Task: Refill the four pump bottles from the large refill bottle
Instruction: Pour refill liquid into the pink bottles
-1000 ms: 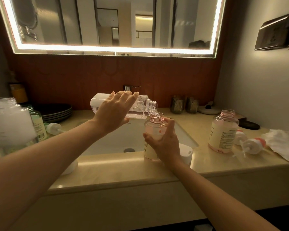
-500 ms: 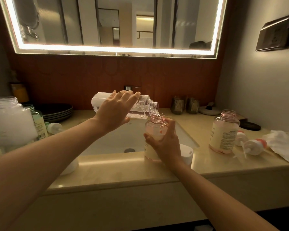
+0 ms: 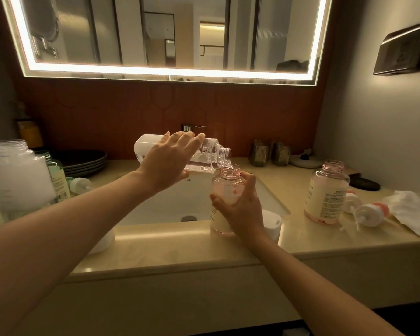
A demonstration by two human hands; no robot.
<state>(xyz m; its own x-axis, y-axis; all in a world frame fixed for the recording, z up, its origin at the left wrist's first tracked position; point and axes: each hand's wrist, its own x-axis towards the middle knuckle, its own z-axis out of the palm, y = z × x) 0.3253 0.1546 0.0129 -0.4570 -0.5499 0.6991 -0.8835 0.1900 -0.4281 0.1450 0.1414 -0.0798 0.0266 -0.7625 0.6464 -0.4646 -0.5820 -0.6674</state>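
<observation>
While the left hand's [image 3: 166,161] grip tipped the refill bottle [image 3: 205,155], the right hand [image 3: 240,210] gripped the pump bottle [image 3: 226,187] on the surface [image 3: 180,248] by the sink [image 3: 155,209]; its level, perhaps high, risked overflow under further pouring.

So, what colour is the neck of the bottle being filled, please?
The clear plastic bottle's threaded neck is translucent pink; head view.

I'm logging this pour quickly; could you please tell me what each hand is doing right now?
Left hand: grips the tilted refill bottle, pouring.
Right hand: grips the uncapped pink pump bottle.
</observation>
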